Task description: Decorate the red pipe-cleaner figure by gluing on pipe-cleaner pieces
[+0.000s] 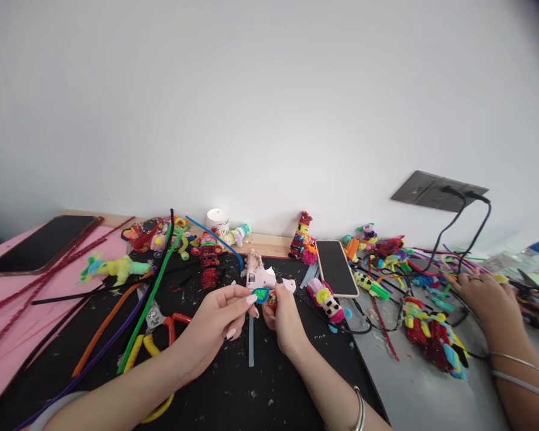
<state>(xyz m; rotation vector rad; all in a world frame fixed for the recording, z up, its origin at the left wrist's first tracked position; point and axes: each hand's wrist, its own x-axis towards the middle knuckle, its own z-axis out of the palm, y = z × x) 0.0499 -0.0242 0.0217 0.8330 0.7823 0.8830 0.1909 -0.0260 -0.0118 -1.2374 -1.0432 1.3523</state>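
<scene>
My left hand (215, 320) pinches a small blue-and-green pipe-cleaner leaf piece (261, 294) between thumb and fingertips above the black mat (233, 383). Right beside it, my right hand (285, 320) holds a small red and gold pipe-cleaner piece (272, 299), which touches the leaf piece. Just behind both hands a pale pink glue gun (263, 276) lies on the mat. A clear glue stick (251, 341) lies on the mat below my hands.
Long pipe cleaners (144, 311), red-handled pliers (161, 323) and small pipe-cleaner figures (209, 257) litter the mat. Phones lie at left (40, 242) and centre (336, 267). Another person's hands (487, 299) work at the right, near cables and a wall socket (435, 191).
</scene>
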